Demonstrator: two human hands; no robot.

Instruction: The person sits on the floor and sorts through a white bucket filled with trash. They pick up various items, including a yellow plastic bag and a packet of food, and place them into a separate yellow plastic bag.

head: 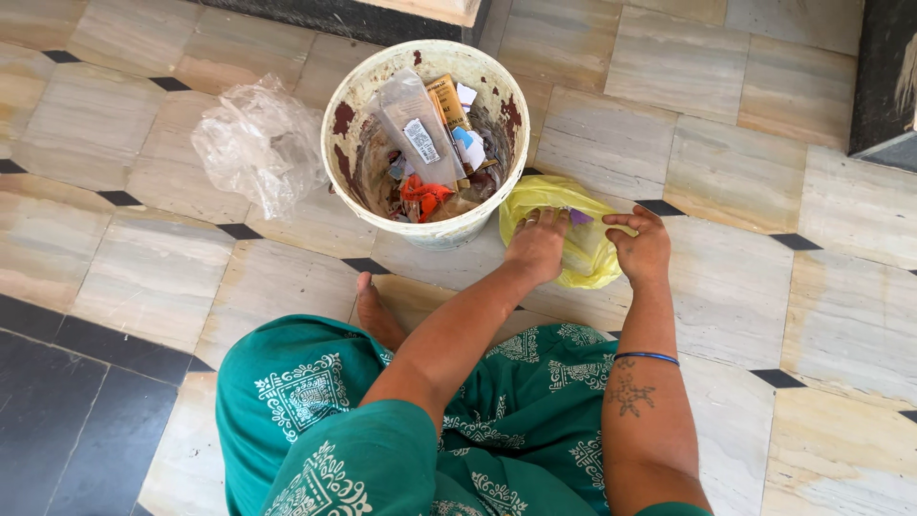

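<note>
We judge the thin yellow plastic bag (573,244), frame centre, light, limp & slippery; left hand (538,244) presses flat, right hand (642,247) pinches its edge — best gripped at rim.

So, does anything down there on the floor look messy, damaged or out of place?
Yes. The white bucket has dark reddish-brown stains on its inner wall and holds mixed wrappers. A crumpled clear plastic bag lies loose on the tiles to its left. Both hands, left hand and right hand, rest on a rumpled yellow bag. Nothing looks spilled.
</note>
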